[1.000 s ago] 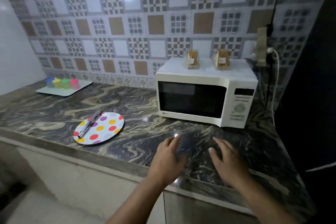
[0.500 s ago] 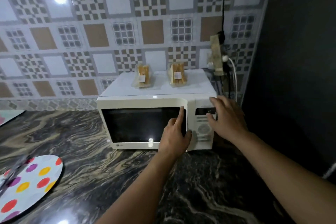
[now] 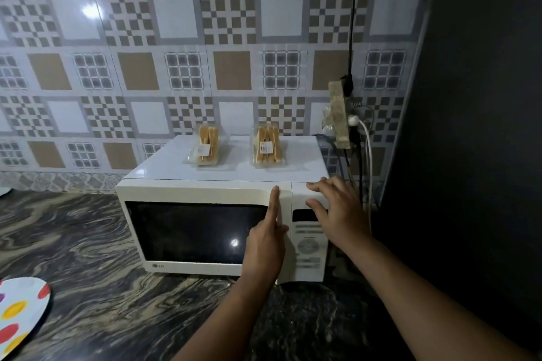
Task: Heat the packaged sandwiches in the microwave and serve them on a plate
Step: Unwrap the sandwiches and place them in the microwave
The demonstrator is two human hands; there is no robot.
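Observation:
A white microwave stands on the marbled counter with its door closed. Two clear packs of sandwiches rest on its top: the left pack and the right pack. My left hand lies flat against the door's right edge, index finger reaching up to the top corner. My right hand is spread on the top right corner, above the control panel. Neither hand holds anything. A polka-dot plate shows partly at the lower left.
A power strip with plugs and cables hangs on the tiled wall right of the microwave. A dark wall or cabinet closes the right side. The marbled counter stretches left and in front of the microwave.
The view has closed in on the microwave. Both hands rose from the counter to the microwave front; the left index finger slid higher up the door edge, the right hand stays on the corner.

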